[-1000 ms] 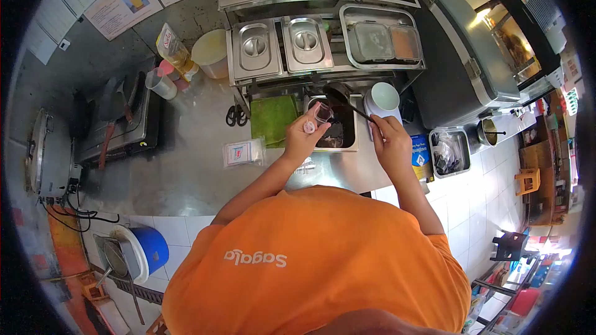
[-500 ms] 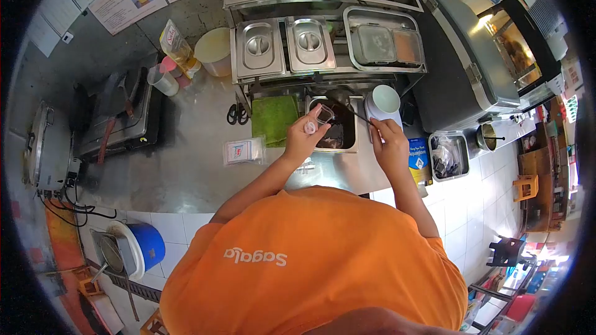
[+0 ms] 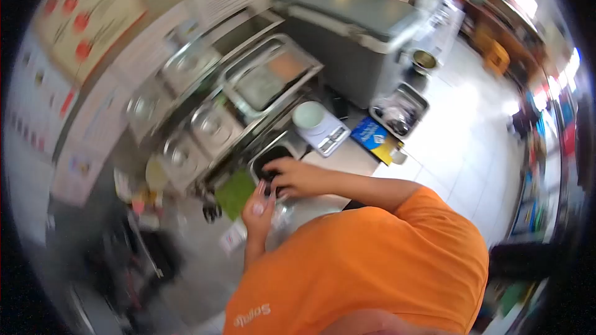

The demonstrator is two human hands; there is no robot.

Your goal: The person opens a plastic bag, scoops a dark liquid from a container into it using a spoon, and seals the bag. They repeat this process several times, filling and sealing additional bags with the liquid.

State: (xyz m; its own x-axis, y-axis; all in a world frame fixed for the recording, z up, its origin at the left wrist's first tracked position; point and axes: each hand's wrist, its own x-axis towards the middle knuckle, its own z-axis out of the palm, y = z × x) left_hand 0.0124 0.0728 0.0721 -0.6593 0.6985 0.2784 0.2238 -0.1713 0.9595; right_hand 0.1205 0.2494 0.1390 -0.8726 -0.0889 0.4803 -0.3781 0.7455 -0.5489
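Observation:
My left hand [image 3: 257, 212] is closed around a small clear plastic cup [image 3: 267, 191], which is blurred. A small round clear piece, likely a lid [image 3: 258, 209], rests against its fingers. My right hand [image 3: 297, 177] reaches across beside the cup, fingers bent toward it; motion blur hides whether they grip anything. Both hands are at the near side of a metal pan [image 3: 256, 162] with dark contents, which my right hand partly covers. A green cloth [image 3: 236, 195] lies left of the pan. A plastic packet [image 3: 233, 237] lies near my left wrist.
Right of the pan, a pale green bowl [image 3: 308, 115] stands on a white scale [image 3: 332, 141]. Beyond are a blue and yellow package [image 3: 374, 139] and a metal tray [image 3: 410, 96] with bagged items. Lidded pans [image 3: 211, 124] stand on a rack behind. Black scissors [image 3: 212, 212] lie by the cloth.
My view has swung and tilted toward the right. My right hand has left the ladle handle and moved over to my left hand at the cup.

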